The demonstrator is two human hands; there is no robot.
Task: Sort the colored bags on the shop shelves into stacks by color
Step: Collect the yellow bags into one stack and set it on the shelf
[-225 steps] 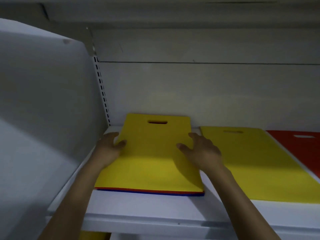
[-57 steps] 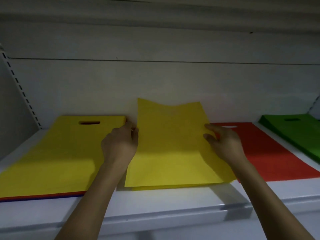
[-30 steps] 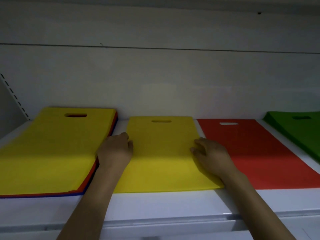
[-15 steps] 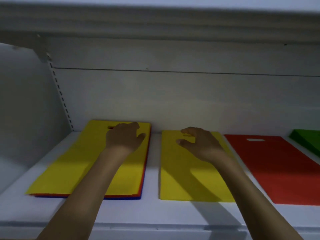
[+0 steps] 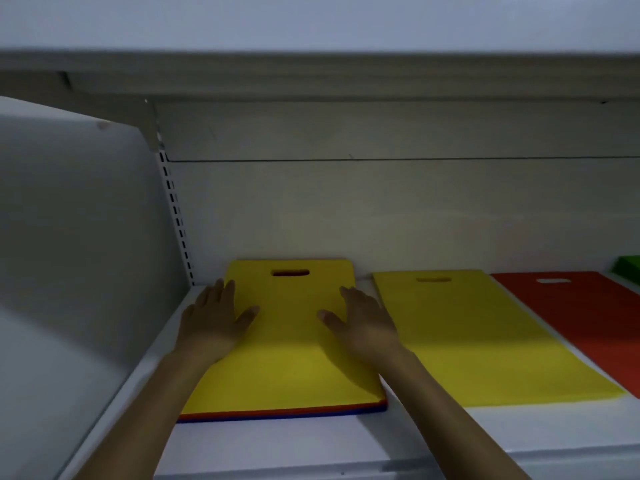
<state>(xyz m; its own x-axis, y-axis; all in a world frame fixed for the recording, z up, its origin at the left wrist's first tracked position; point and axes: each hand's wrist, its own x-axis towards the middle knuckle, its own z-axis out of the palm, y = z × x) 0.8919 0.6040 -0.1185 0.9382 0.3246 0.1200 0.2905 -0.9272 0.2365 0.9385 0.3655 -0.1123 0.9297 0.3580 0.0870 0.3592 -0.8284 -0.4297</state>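
Note:
A mixed stack of flat bags [image 5: 291,341] lies at the left end of the white shelf [image 5: 277,441], a yellow bag on top and red and blue edges showing beneath at the front. My left hand [image 5: 216,320] lies flat on the stack's left edge, fingers straight. My right hand [image 5: 360,318] lies flat on its right side, thumb spread. To the right sits a separate yellow stack [image 5: 478,337], then a red stack [image 5: 585,317], and a sliver of a green bag [image 5: 628,273] at the far right edge.
A white side panel [image 5: 76,271] closes off the shelf on the left, with a slotted upright [image 5: 175,216] at the back corner. Another shelf [image 5: 311,74] hangs overhead. The white back wall [image 5: 381,209] stands right behind the bags.
Both hands left the middle yellow stack and moved left onto the mixed stack. They now lie flat on its top yellow bag. The view swung left with them.

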